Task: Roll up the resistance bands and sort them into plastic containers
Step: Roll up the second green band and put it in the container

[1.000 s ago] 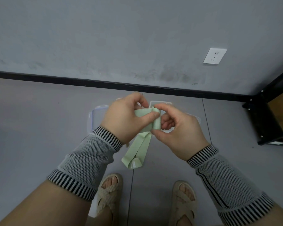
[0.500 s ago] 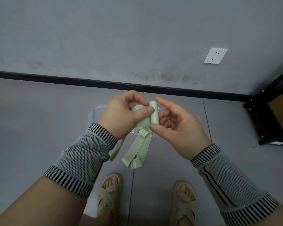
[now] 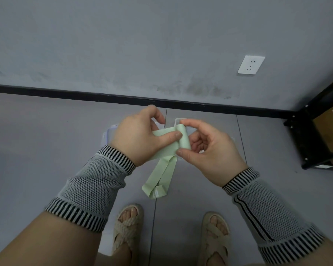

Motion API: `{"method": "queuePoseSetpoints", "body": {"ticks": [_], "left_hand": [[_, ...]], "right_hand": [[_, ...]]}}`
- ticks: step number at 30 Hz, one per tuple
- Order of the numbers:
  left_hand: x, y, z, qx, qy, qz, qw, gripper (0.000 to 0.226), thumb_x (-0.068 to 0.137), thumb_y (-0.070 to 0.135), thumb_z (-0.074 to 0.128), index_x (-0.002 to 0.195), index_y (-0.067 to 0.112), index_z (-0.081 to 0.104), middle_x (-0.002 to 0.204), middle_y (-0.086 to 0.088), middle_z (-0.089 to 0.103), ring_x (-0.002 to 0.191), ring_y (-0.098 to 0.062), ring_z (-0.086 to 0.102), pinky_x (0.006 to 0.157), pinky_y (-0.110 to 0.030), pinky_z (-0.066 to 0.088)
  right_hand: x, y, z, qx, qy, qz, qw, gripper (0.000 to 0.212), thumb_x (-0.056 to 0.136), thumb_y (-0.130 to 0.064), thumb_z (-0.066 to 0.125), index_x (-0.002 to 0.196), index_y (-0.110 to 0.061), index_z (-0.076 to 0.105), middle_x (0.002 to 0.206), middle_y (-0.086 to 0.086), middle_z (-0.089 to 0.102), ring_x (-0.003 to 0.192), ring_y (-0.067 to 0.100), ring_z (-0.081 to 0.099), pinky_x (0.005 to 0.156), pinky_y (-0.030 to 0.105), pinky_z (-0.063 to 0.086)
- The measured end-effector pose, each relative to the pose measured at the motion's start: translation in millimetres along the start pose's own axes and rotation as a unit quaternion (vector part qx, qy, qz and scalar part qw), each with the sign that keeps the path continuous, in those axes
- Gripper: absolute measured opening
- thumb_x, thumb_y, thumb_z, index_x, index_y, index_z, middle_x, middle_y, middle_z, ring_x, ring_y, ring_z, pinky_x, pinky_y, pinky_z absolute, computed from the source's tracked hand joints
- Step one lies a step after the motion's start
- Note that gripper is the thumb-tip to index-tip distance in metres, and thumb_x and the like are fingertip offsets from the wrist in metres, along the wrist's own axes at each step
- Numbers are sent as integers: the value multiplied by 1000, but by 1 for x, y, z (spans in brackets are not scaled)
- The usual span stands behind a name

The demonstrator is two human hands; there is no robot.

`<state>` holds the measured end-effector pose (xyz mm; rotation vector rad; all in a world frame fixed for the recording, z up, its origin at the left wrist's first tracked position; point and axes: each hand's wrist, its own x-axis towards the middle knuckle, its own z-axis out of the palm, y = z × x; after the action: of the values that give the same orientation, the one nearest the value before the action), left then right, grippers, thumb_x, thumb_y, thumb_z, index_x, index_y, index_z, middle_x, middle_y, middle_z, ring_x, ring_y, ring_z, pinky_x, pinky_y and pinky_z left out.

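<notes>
We hold a pale green resistance band (image 3: 165, 148) above the floor (image 3: 46, 135). Our left hand (image 3: 140, 139) pinches its flat stretch with the thumb; our right hand (image 3: 209, 150) pinches the rolled end between thumb and forefinger. Its tail hangs loose above clear plastic containers (image 3: 107, 134).

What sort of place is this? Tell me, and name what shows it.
Probably a plain indoor storage or work room. Signs: a bare grey wall with a white power socket, a black baseboard along a tiled grey floor, and a black metal shelf holding a cardboard box.
</notes>
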<state>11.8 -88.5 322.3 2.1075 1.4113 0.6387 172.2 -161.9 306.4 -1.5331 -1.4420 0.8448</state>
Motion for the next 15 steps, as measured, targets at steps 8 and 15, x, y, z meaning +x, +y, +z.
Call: {"method": "queuePoseSetpoints", "body": {"ticks": [8, 15], "left_hand": [[0, 3, 8, -116, 5, 22, 993, 21, 68, 34, 80, 72, 30, 60, 71, 10, 66, 68, -1, 60, 66, -25, 48], [0, 2, 7, -185, -13, -19, 983, 16, 72, 21, 79, 75, 24, 63, 72, 0, 70, 68, -12, 64, 67, -34, 54]], "right_hand": [[-1, 1, 6, -109, 25, -34, 993, 52, 73, -18, 79, 118, -34, 59, 73, -5, 59, 70, 10, 57, 73, 28, 51], [0, 3, 9, -84, 12, -36, 996, 59, 75, -17, 77, 125, -38, 54, 83, -6, 60, 77, 11, 56, 77, 28, 50]]}}
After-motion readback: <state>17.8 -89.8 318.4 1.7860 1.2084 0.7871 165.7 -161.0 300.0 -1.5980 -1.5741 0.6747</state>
